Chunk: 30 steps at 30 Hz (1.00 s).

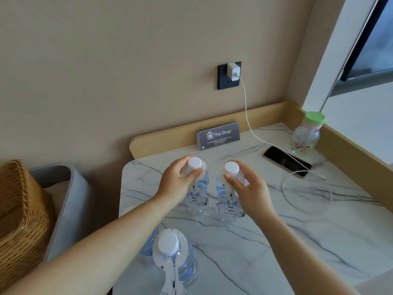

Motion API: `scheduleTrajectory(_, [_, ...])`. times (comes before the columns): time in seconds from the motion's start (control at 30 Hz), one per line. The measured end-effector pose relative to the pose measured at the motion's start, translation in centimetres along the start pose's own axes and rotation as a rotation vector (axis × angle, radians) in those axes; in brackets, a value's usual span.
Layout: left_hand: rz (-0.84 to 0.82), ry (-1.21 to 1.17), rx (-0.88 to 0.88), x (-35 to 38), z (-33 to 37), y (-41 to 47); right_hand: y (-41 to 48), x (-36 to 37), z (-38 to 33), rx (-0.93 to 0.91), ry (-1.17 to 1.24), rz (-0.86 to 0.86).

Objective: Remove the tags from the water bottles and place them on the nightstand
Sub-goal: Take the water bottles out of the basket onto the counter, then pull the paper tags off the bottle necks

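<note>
Bottles at frame centre are standing on the nightstand (276, 241); the left hand (177, 182) and right hand (247, 188) are each pinching a neck, likely steadying them to slip off the tags.

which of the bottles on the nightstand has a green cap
The small bottle at the far right corner, beside the phone. Its cap is green over a pink ring; the other bottles have white caps.
</note>
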<state>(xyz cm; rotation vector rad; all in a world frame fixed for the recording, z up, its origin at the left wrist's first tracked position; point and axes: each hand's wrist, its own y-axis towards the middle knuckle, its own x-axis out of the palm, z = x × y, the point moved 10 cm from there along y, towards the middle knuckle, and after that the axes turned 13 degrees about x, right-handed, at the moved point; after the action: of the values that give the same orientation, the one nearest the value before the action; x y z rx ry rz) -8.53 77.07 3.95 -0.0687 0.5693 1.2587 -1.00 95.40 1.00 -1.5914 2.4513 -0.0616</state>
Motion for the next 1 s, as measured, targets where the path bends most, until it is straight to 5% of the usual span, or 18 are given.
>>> scheduleTrajectory(1.0, [0.023,0.141,-0.010,-3.2,2.6,-1.1,-1.6,-2.3,-2.9,-0.151,-0.143,0.074])
